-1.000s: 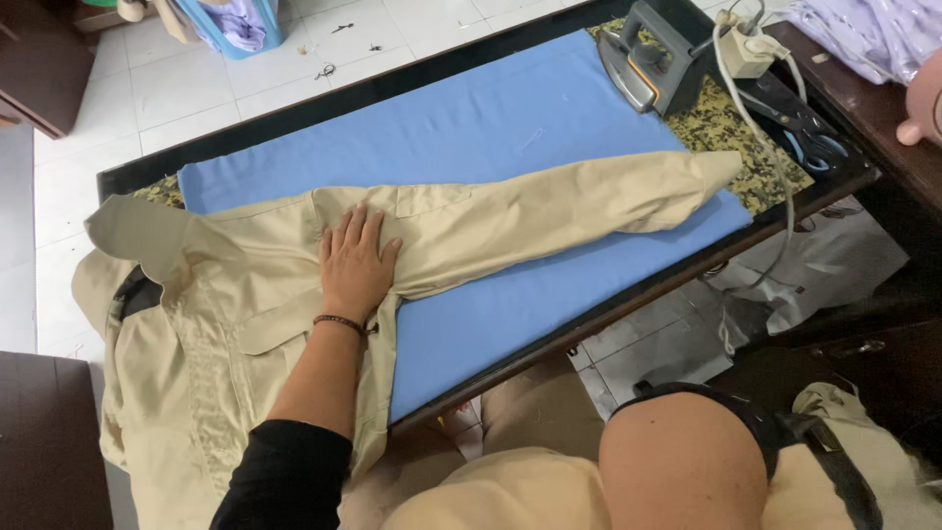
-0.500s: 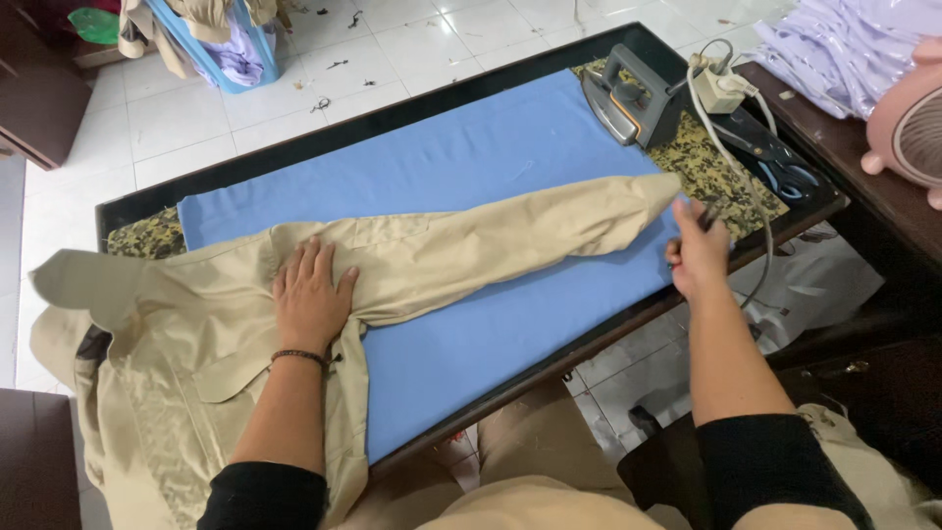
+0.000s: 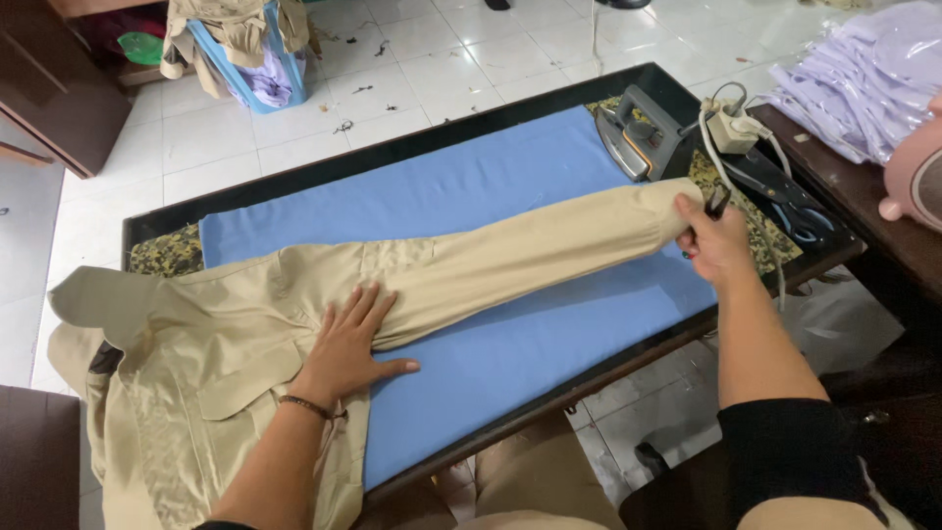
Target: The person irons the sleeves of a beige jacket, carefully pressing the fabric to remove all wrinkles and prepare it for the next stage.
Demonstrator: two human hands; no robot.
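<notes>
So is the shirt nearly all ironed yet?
Not yet. The beige long-sleeved shirt is spread on the blue padded board, sleeve stretched out. The left hand presses it flat; the right hand pulls the cuff. The grey iron sits unused.

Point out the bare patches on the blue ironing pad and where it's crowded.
Free: blue ironing pad strip between the far black edge and the beige shirt sleeve; near strip between sleeve and front edge. Crowded: right end, with grey iron, white cord adapter, scissors and right hand. Left hand pins the shirt.
</notes>
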